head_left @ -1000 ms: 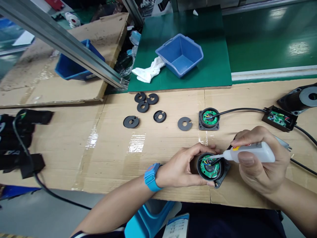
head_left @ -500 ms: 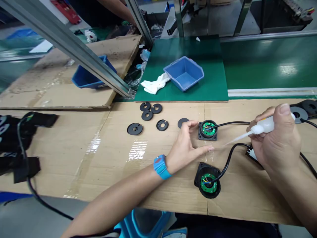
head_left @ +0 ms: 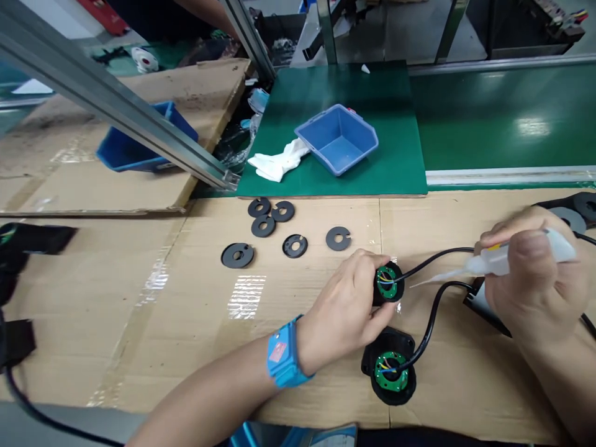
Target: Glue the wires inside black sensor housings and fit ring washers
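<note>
My left hand point(head_left: 350, 302), with a blue wrist strap point(head_left: 285, 354) behind it, grips a black round housing point(head_left: 389, 282) between thumb and fingers. Inside the housing shows a green circuit board with coloured wires, and a black cable runs off to the right. My right hand point(head_left: 535, 273) is closed around a white squeeze bottle point(head_left: 500, 257). Its thin nozzle points left, the tip just right of the held housing without touching it. Below lies a second black housing point(head_left: 391, 366) with a green board and its own cable.
Several black slotted discs point(head_left: 263, 226) lie left of my hands on the cardboard point(head_left: 195, 335). Behind, a blue bin point(head_left: 338, 139) and a white glove point(head_left: 279, 160) rest on a green board point(head_left: 391, 87). A metal post point(head_left: 116, 99) slants across the left. A person's arm shows behind it.
My left hand has closed on the upper housing and lifted and tilted it towards the nozzle. My right hand keeps hold of the bottle. The view has shifted slightly.
</note>
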{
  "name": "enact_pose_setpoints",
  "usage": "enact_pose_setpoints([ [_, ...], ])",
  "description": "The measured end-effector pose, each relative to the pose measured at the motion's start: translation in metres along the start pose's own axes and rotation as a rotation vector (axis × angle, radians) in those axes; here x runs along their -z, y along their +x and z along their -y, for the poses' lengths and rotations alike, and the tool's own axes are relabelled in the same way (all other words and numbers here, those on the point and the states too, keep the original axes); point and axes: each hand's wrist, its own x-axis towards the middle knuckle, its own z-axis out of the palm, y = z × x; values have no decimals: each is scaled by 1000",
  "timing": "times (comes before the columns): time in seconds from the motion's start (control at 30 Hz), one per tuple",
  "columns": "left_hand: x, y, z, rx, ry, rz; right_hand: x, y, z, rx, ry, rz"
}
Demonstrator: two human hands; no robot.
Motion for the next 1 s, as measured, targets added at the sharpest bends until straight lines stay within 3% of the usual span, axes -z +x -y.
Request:
enact_pose_setpoints([
  [0.23, 4, -4, -5, -114, 67, -110, 0, -8, 4, 174, -43, 165],
  [0.53, 6, -5, -9, -157, 67, -111, 2, -12, 16, 190, -160, 317],
  [1.0, 8, -5, -9, -157, 88, -95, 0, -9, 19, 221, -159, 368],
])
